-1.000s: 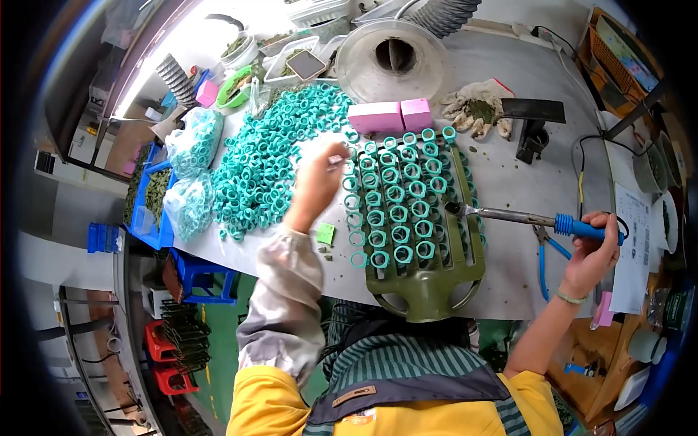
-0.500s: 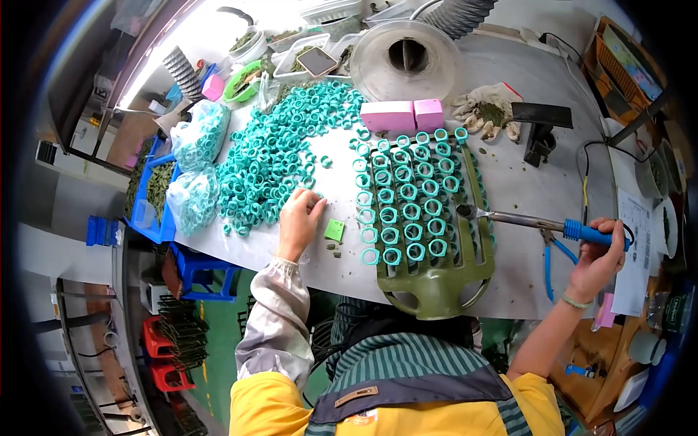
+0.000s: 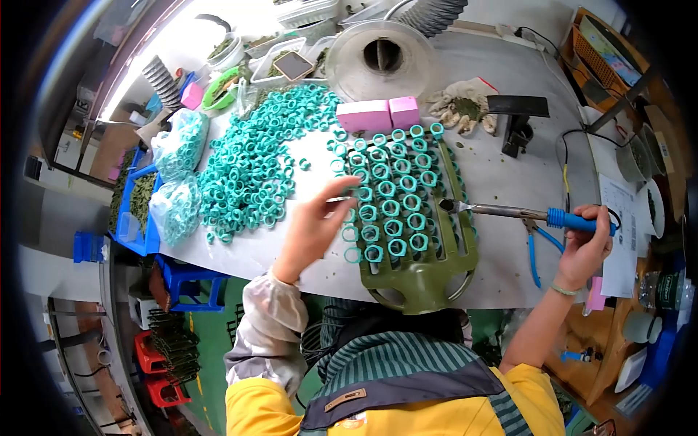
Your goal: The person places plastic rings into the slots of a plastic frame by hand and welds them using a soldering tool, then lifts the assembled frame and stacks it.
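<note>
My left hand [image 3: 314, 229] is over the left edge of the olive-green slotted part [image 3: 429, 280], thumb and forefinger reaching toward its rings; whatever lies between the fingertips is too small to tell. Rows of teal rings [image 3: 396, 247] stand on that part. My right hand [image 3: 584, 251] is closed round the blue handle of a soldering iron [image 3: 509, 211], whose dark tip is over the slots on the right side. A big heap of loose teal rings [image 3: 251, 163] spreads to the left.
Two pink blocks [image 3: 363, 116] stand behind the rings, near a funnel-shaped hood [image 3: 349, 69]. Right of them are a stained glove [image 3: 465, 109], a black stand [image 3: 518, 120] and blue-handled pliers [image 3: 534, 254]. Bags of rings [image 3: 177, 211] and a blue tray [image 3: 149, 232] are at left.
From the front of the ring heap, my left hand has moved right to the slotted part. The whole view has shifted slightly. My right hand keeps holding the iron over the right side.
</note>
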A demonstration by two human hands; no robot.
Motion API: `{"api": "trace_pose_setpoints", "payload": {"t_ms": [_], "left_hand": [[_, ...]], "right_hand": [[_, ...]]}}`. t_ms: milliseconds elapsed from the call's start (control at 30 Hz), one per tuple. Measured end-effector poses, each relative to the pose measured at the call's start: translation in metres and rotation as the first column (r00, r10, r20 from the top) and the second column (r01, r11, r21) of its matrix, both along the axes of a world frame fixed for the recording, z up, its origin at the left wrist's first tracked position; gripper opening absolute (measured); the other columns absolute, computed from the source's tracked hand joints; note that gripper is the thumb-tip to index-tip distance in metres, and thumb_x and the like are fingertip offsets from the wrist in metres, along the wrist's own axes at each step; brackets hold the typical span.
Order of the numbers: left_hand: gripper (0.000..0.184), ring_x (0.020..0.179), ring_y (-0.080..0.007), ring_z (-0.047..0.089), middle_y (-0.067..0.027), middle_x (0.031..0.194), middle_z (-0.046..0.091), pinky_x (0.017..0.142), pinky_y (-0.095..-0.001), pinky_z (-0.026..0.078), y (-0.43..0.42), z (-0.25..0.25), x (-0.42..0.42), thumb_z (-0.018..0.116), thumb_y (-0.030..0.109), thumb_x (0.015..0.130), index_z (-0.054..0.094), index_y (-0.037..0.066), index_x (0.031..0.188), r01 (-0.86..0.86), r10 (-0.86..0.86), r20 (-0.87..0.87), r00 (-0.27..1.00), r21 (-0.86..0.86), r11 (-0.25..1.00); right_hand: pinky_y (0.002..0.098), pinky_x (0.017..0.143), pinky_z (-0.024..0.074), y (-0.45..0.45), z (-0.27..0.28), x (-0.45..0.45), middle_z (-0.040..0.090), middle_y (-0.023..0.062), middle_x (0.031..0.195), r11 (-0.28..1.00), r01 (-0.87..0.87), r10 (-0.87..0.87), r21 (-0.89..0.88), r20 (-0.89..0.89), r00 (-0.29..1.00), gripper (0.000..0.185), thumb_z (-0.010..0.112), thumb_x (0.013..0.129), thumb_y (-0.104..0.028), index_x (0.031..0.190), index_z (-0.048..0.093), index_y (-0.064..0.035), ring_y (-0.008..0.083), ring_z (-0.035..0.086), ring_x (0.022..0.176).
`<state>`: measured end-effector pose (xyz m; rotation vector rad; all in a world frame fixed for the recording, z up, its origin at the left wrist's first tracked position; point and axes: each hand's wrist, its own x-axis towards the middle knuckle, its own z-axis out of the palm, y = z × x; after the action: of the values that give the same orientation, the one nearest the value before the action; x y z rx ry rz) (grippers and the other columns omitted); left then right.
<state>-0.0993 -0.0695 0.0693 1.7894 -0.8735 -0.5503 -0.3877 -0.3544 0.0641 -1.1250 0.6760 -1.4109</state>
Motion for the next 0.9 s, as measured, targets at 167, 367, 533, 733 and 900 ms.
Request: {"api": "trace_pose_setpoints", "payload": {"t_ms": [167,367,533,733,900], "left_hand": [[0.030,0.102,-0.0292,0.060,-0.0095,0.112,0.064,0.085,-0.0348,0.052,-0.064,-0.003,-0.044,0.067,0.000,0.085,0.065,0.004,0.114,0.210,-0.188,0.442,0.877,-0.001,0.978],[0.029,0.101,-0.0278,0.058,-0.0089,0.110,0.067,0.089,-0.0378,0.049,-0.093,-0.034,-0.043,0.069,0.003,0.081,0.068,0.003,0.110,0.282,-0.250,0.621,0.743,0.048,0.958],[0.027,0.099,-0.0289,0.057,-0.0089,0.107,0.068,0.090,-0.0381,0.047,-0.099,-0.033,-0.044,0.068,0.000,0.079,0.069,0.002,0.105,0.295,-0.254,0.600,0.759,0.031,0.955],[0.032,0.105,-0.0312,0.058,-0.0115,0.114,0.065,0.090,-0.0396,0.048,-0.096,-0.031,-0.040,0.070,0.004,0.081,0.066,0.003,0.113,0.325,-0.299,0.622,0.723,0.076,0.943],[0.018,0.089,-0.0195,0.063,-0.0086,0.092,0.064,0.076,-0.0304,0.052,-0.056,-0.035,0.054,0.063,0.002,0.088,0.065,0.006,0.105,-0.074,0.086,0.373,0.924,-0.046,0.996]], "right_hand": [[0.0205,0.045,0.0404,0.004,-0.003,0.005,0.066,0.0117,0.078,0.999,-0.030,0.029,-0.031,-0.022,0.999,0.028,0.060,0.094,-0.022,0.076,0.064,-0.0013,0.0115,0.053,0.051],[0.0223,0.045,0.0426,0.002,-0.017,0.011,0.066,0.0110,0.078,0.999,-0.051,0.051,0.004,0.020,0.999,0.028,0.059,0.095,-0.021,0.076,0.063,-0.0008,0.0145,0.063,0.066],[0.0221,0.044,0.0415,0.003,-0.017,0.014,0.066,0.0113,0.078,0.998,-0.060,0.060,0.006,0.034,0.998,0.027,0.059,0.094,-0.019,0.076,0.062,-0.0002,0.0157,0.064,0.068],[0.0197,0.043,0.0362,-0.005,-0.002,-0.005,0.064,0.0094,0.076,0.998,0.022,-0.020,0.052,-0.036,0.999,0.028,0.058,0.094,-0.022,0.073,0.060,-0.0034,0.0114,0.056,0.059],[0.0179,0.042,0.0332,-0.004,0.004,-0.006,0.063,0.0055,0.075,0.999,0.028,-0.025,0.038,-0.063,0.998,0.029,0.059,0.092,-0.026,0.070,0.060,-0.0069,0.0082,0.054,0.060]]}}
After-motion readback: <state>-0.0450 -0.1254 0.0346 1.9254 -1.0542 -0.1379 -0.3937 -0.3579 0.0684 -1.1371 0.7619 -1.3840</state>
